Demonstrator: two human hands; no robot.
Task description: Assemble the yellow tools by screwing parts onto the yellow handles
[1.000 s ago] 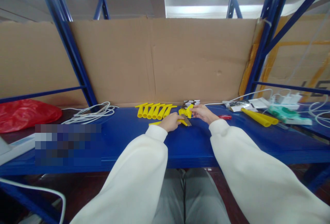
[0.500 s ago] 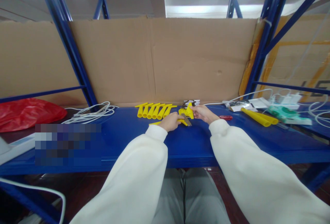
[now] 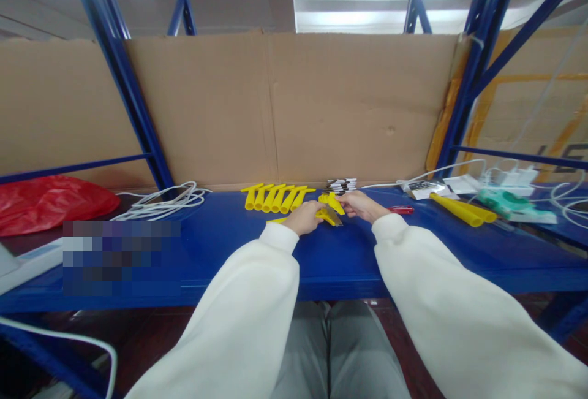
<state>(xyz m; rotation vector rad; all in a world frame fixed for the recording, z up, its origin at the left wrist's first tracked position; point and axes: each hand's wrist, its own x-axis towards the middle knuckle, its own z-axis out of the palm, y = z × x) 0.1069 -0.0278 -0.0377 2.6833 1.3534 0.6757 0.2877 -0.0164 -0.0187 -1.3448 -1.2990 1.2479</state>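
Two hands (image 3: 303, 218) (image 3: 361, 204) at blue benchtop (image 3: 340, 258), cardbd panel (image 3: 331, 105) behind, posts (image 3: 131, 105) (image 3: 489, 13) L/R.

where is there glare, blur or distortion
In the head view, glare whitens part of the ceiling; the blue posts lean outward, likely lens distortion; a pixelated patch hides part of the left; the yellow piece at the right hand looks soft.

Glossy blue surface (image 3: 206, 258), matt brown cardboard (image 3: 275, 111)
The yellow pieces (image 3: 267, 201) near the back edge look like smooth plastic, the blade (image 3: 339, 221) like metal; the red bag (image 3: 55, 203) shiny, crinkled plastic; the white sleeves (image 3: 243, 307) matt cloth.
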